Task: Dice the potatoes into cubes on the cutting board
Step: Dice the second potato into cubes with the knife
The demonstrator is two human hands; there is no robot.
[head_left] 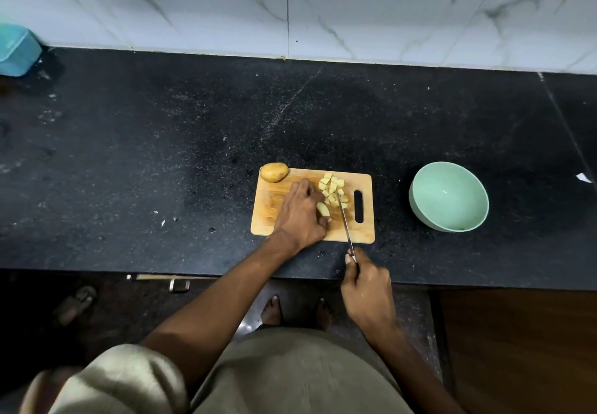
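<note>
Potato chunk (pixel 322 209) mid cutting board (pixel 365 236) looks firm, wet, slippery; left hand (pixel 300 216) pinches it, right hand (pixel 365 287) grip wraps knife (pixel 345 219).

A black speckled stone counter (pixel 161 142) ran the width of the view, butting against a white marble-patterned wall at the back. A wooden cutting board (pixel 268 210) lay flat on it near the front edge, its handle slot towards the right. A whole unpeeled potato (pixel 274 172) sat at the board's far left corner, overhanging the edge. Well to the right of the board stood a pale green bowl (pixel 449 195), apart from it. At the far left, against the wall, a light blue container (pixel 16 50) rested on the counter. A small white scrap (pixel 584 177) lay near the right edge.
</note>
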